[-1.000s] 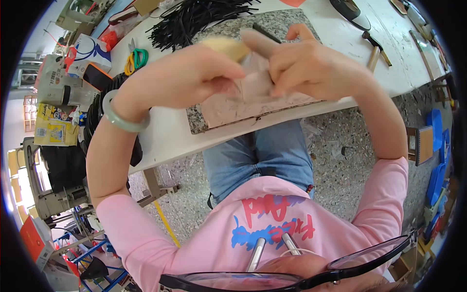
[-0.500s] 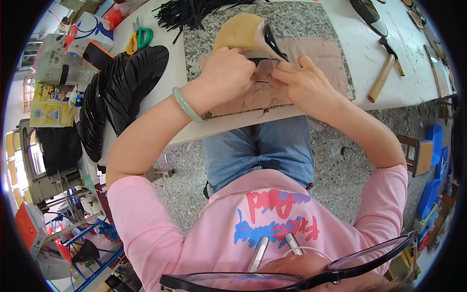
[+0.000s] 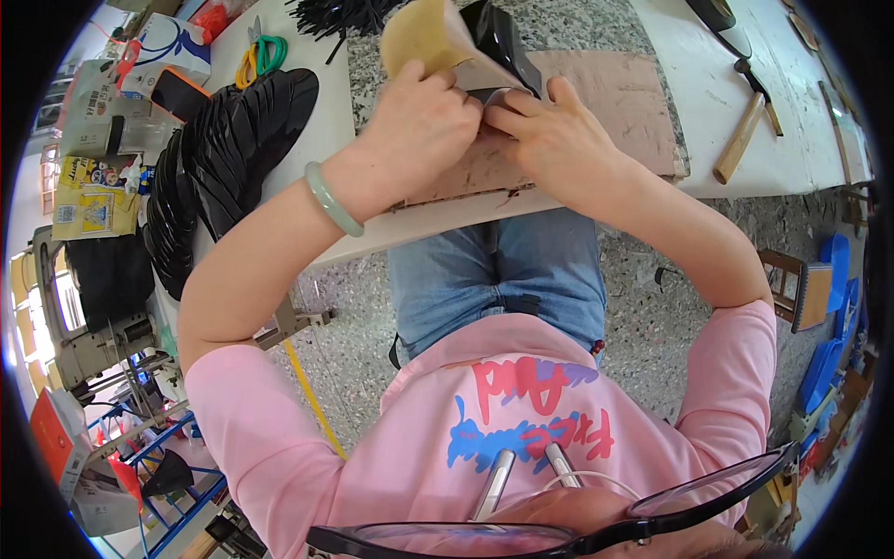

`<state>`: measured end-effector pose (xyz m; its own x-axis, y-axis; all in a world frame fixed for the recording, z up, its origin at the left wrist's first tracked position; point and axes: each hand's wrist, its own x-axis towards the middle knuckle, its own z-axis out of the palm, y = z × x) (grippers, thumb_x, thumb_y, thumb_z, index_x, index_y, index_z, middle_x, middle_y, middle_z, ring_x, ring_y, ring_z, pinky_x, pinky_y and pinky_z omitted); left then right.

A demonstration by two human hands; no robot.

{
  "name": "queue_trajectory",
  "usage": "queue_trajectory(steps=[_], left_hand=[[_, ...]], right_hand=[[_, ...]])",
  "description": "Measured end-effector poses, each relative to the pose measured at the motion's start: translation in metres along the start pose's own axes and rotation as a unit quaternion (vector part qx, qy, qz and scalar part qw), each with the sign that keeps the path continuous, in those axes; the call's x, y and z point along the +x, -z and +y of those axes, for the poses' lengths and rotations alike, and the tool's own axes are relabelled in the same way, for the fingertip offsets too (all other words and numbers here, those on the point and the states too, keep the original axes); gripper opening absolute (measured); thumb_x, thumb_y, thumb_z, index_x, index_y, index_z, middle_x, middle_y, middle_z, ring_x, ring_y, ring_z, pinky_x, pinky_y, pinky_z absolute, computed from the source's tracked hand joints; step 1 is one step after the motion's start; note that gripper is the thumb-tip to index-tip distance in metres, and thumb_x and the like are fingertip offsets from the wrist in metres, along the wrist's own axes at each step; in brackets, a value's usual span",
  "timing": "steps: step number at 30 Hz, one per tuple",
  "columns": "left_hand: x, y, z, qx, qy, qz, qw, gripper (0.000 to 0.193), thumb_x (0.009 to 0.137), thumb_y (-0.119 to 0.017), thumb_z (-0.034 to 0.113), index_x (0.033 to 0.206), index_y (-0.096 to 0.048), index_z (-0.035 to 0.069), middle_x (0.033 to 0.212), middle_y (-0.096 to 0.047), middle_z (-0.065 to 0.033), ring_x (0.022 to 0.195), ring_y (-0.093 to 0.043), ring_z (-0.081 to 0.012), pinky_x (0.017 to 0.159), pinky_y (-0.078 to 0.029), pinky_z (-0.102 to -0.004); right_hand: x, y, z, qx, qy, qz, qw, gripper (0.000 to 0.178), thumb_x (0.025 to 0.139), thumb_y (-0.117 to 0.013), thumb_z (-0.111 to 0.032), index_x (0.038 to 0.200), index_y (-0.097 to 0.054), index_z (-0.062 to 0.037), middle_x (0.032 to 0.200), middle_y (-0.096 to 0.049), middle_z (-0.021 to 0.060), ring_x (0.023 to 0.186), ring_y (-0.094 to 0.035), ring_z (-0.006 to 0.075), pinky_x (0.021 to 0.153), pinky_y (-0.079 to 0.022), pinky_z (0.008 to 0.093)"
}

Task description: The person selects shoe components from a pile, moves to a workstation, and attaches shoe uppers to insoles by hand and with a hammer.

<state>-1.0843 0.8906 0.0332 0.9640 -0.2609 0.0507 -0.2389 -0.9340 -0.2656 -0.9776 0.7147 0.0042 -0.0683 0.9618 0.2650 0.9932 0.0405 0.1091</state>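
Note:
A shoe upper (image 3: 424, 42), tan on its lining side and glossy black on the other, stands curled up over the work board. My left hand (image 3: 419, 130) is closed on its near left edge, fingers bent and knuckles up. Beside it my right hand (image 3: 563, 140) has its fingers pinched on the near edge of the same piece, close to the left fingertips. The fingertips and the edge between them are partly hidden. Beneath both hands lies a pinkish-brown board (image 3: 605, 112) on a speckled stone slab (image 3: 596, 23).
To the left lies a pile of glossy black pieces (image 3: 233, 140), with scissors (image 3: 261, 56) and a phone (image 3: 179, 93) beyond. Black strips (image 3: 340, 14) lie at the back. A hammer (image 3: 740, 140) rests on the right of the white table (image 3: 689, 74).
The shoe upper has tipped up and back, showing more of its black side. Both hands have shifted slightly left, fingers still at its near edge.

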Motion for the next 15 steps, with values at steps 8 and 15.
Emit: queue_trajectory(steps=[8, 15], left_hand=[[-0.009, -0.006, -0.002, 0.008, -0.017, 0.028, 0.999, 0.007, 0.075, -0.062, 0.016, 0.075, -0.064, 0.009, 0.068, -0.065, -0.0034, 0.076, -0.061, -0.0192, 0.073, -0.043, -0.0332], [-0.022, -0.014, -0.016, -0.03, -0.022, 0.084, 0.996, 0.008, 0.076, -0.06, 0.016, 0.072, -0.059, 0.009, 0.068, -0.062, -0.0031, 0.074, -0.06, -0.0172, 0.073, -0.042, -0.0299]], right_hand=[[0.01, -0.007, -0.002, 0.042, -0.002, 0.038, 0.998, 0.014, 0.072, -0.063, -0.016, 0.083, -0.07, -0.0129, 0.101, -0.056, -0.0045, 0.102, -0.052, 0.0114, 0.081, -0.036, 0.0346], [0.008, -0.009, 0.001, 0.043, -0.008, 0.007, 0.999, 0.026, 0.072, -0.062, -0.015, 0.097, -0.069, -0.0129, 0.102, -0.056, -0.0031, 0.105, -0.051, 0.0116, 0.082, -0.036, 0.0357]])
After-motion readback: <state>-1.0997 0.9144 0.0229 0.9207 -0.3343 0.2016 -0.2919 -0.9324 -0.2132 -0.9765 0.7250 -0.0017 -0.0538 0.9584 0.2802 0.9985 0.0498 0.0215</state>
